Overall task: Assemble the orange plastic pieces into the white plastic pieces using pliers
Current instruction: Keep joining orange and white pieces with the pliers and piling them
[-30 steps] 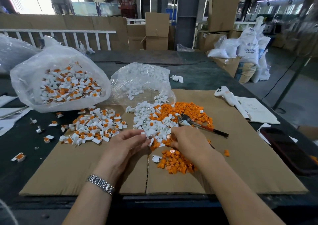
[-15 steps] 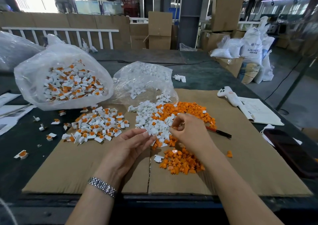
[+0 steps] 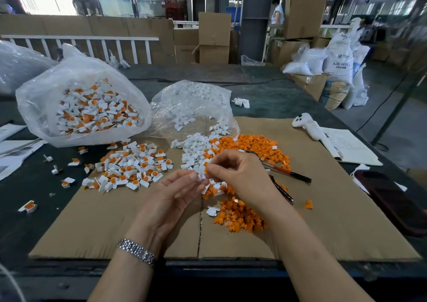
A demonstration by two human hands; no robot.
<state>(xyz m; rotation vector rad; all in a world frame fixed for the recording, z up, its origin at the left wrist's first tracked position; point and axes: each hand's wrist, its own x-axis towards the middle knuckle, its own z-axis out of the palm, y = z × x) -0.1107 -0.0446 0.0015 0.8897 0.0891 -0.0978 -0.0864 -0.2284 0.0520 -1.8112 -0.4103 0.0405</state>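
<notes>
My left hand point(image 3: 178, 193) and my right hand point(image 3: 240, 174) meet above the cardboard sheet point(image 3: 115, 227), both pinching one small white plastic piece point(image 3: 201, 174) between fingertips. Whether an orange piece sits in it I cannot tell. Behind the hands lies a heap of loose white pieces point(image 3: 196, 147), with loose orange pieces point(image 3: 254, 144) to its right and more orange pieces point(image 3: 240, 216) near my right wrist. The pliers point(image 3: 288, 173) lie on the cardboard to the right of my right hand, nobody holding them. Assembled white-and-orange pieces point(image 3: 131, 165) are piled at the left.
An open clear bag of assembled pieces point(image 3: 85, 112) stands at the back left, a clear bag of white pieces point(image 3: 191, 103) behind the heaps. A white handheld device point(image 3: 307, 126) and papers point(image 3: 346, 147) lie at the right, a dark phone point(image 3: 390, 197) near the right edge. Stray pieces dot the dark table on the left.
My right hand left the orange pile, moved up and toward the left hand, and now pinches the white piece together with it. The pliers show again beside it.
</notes>
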